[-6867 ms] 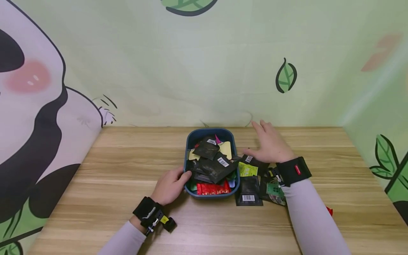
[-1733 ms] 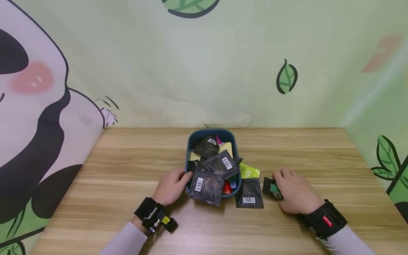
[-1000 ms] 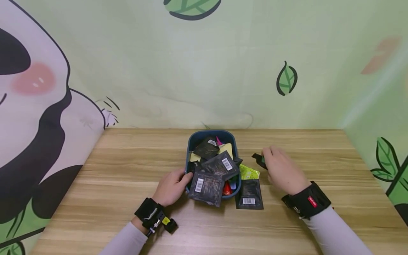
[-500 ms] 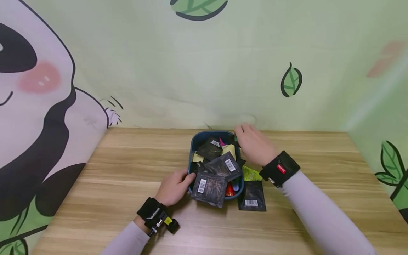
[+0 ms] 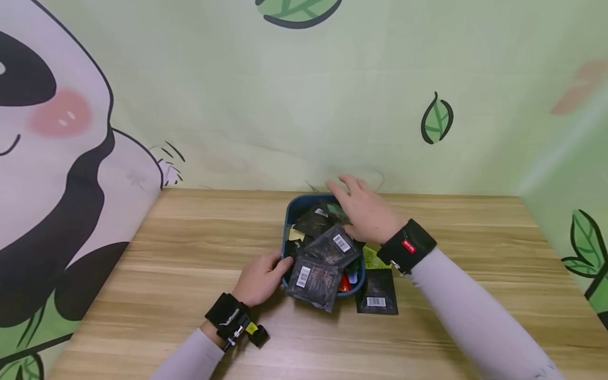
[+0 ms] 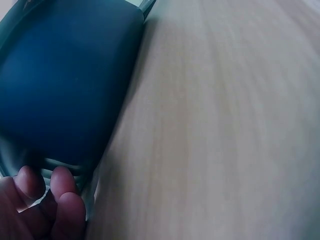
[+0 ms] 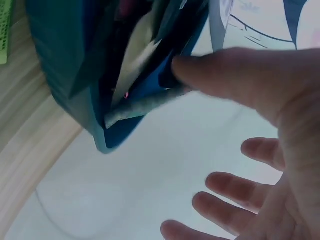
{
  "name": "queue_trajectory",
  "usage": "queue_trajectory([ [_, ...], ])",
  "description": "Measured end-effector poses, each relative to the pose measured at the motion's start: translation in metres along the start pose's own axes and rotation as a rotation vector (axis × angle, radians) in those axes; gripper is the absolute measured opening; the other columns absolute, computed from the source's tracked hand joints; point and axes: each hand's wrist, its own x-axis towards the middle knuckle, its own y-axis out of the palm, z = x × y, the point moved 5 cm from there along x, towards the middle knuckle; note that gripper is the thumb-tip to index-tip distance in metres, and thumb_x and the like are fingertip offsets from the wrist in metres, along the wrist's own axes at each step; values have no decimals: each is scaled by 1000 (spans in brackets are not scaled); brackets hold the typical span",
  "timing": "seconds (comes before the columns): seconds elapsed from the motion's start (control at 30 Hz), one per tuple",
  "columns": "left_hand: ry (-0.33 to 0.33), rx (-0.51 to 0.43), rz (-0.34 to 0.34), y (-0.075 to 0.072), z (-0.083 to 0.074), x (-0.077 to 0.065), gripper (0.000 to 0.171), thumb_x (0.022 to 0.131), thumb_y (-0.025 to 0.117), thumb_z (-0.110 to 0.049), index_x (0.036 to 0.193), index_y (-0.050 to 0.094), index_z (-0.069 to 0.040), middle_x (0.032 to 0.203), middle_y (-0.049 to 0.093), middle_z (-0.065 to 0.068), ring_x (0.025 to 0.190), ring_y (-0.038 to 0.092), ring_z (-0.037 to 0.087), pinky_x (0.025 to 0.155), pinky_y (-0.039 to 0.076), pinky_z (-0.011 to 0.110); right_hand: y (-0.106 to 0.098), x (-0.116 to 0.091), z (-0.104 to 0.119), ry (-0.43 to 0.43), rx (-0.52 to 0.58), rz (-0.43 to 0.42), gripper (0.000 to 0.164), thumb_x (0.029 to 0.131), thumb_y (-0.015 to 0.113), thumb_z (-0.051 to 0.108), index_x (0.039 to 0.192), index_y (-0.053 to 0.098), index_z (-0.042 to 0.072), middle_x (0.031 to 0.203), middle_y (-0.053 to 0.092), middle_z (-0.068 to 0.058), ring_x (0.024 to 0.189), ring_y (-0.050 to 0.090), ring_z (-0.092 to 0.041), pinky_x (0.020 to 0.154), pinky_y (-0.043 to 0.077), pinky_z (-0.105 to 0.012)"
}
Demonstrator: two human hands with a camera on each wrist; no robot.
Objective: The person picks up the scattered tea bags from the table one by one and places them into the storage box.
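A dark blue plastic bin (image 5: 295,207) stands near the back of the table, heaped with small sachets. My left hand (image 5: 258,278) grips its left side, thumb over the rim; the left wrist view shows fingertips (image 6: 63,181) against the bin wall. Over the back right corner my right hand (image 5: 372,215) spreads its fingers, holding nothing. Just beneath it, a black sachet with a green patch (image 5: 336,210) lies among the contents. Two black barcoded sachets, one at the middle (image 5: 332,247) and one at the front (image 5: 313,282), top the heap; the front one overhangs the rim.
Right of the bin, a black sachet (image 5: 377,290) lies flat on the wooden table (image 5: 199,232), with a lime-green sachet (image 5: 377,258) behind it, partly covered by my right wrist. A printed backdrop (image 5: 228,105) rises along the table's back edge.
My right hand has carried the green-patched sachet from the table leftward to the bin and released it there. Earlier, two black sachets came onto the heap. My left hand keeps its grip.
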Motion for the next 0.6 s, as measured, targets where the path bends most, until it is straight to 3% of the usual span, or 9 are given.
queue_trajectory([
  [0.2,-8,1,-3,0,0,0,26,106,53,-41,88,65,-28,73,59,-8,71,57,14,65,42,32,-9,-14,-11,34,34,22,106,83,87,17,164,20,8,166,22,-28,147,35,-50,113,44,-56],
  [0.4,-7,4,-1,1,0,-1,25,106,53,-40,88,66,-27,73,58,-8,71,56,13,64,42,32,-11,-39,-24,63,45,-8,105,82,86,17,163,21,6,165,23,-29,150,32,-48,116,40,-57],
  [0.6,-4,8,0,1,1,0,27,106,52,-42,88,65,-27,72,58,-8,71,57,14,65,42,32,4,-77,-41,103,39,-25,102,82,85,16,162,23,4,163,27,-30,148,36,-47,117,37,-60],
])
